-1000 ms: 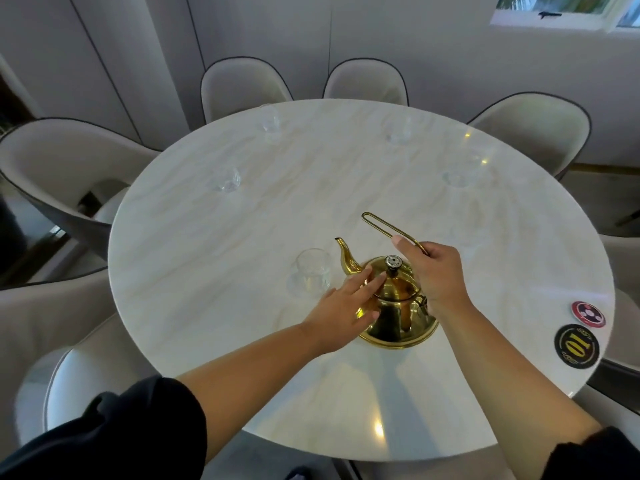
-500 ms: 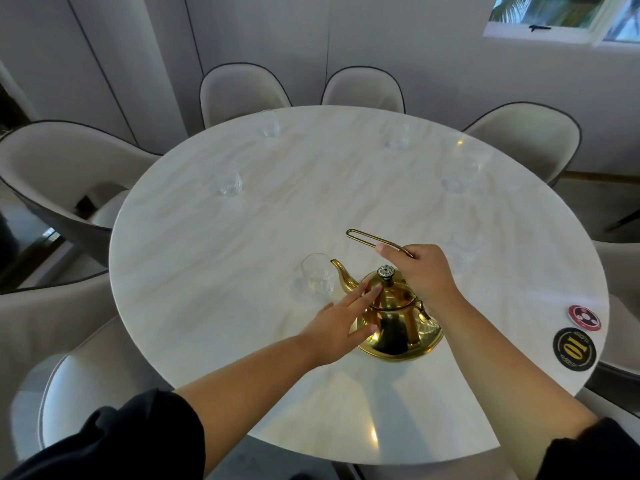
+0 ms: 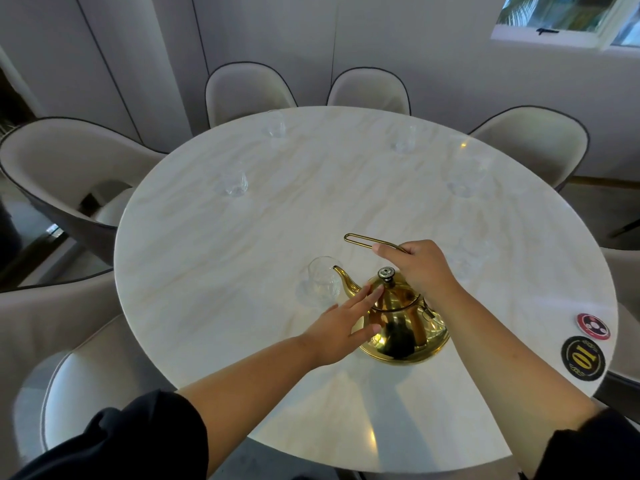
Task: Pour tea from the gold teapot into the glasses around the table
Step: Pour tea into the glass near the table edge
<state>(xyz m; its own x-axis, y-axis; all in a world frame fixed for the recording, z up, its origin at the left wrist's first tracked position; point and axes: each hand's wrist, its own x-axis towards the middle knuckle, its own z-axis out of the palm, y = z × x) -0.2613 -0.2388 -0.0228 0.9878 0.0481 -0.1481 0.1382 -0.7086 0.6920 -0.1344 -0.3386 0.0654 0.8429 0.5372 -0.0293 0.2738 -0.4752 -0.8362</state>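
The gold teapot [image 3: 398, 323] stands on the near half of a round table [image 3: 242, 237], between the two hands. The right hand [image 3: 420, 268] has its fingers curled around the thin wire handle [image 3: 360, 239], which sticks out past the knuckles as a long loop. The left hand [image 3: 341, 327] is relaxed and flat, and its straight fingers rest against the shiny round belly just below the lid. The small dark knob [image 3: 386, 273] of the lid sits between the fingertips of both hands. The curved spout [image 3: 343, 277] points away from the left fingertips and its tip reaches the rim of the nearest glass [image 3: 322, 282]. I cannot tell if tea is coming out.

The table top is pale marble with soft beige veins, smooth and glossy. Well beyond the fingers stand the left glass [image 3: 235, 180], the back left glass [image 3: 275, 123], the back right glass [image 3: 403, 140] and the right glass [image 3: 462, 183], all clear and small. To the right of the right wrist, at the table edge, lie a red disc [image 3: 593, 326] and a black disc [image 3: 583, 356] with gold digits. Cream padded chairs [image 3: 249, 91] with dark piping surround the table. Behind them is a plain light wall [image 3: 433, 46] with a window [image 3: 568, 19] in the upper right corner.
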